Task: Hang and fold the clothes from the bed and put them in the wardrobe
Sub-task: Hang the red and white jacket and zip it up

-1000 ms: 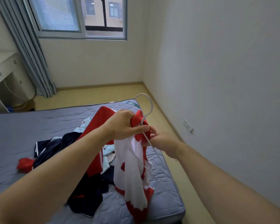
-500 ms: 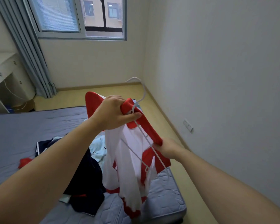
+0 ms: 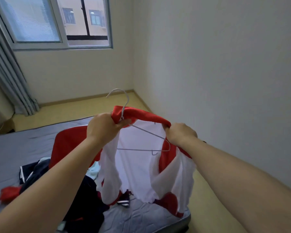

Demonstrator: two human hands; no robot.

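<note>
You're holding the jacket [image 3: 138, 165] up over the bed [image 3: 23, 148], left hand [image 3: 104, 128] clamped on collar plus hanger [image 3: 148, 132] neck, right hand [image 3: 180, 133] gripping the shoulder just above the hanger's lower tip, so right's closer.

This is a bedroom in a home: a bed [image 3: 23, 145] with a grey quilted mattress carries a loose heap of clothes [image 3: 89, 202], a window [image 3: 40, 22] with a long grey curtain [image 3: 10, 81] looks onto another building, and plain pale walls [image 3: 225, 64] meet a yellowish floor [image 3: 71, 113].
</note>
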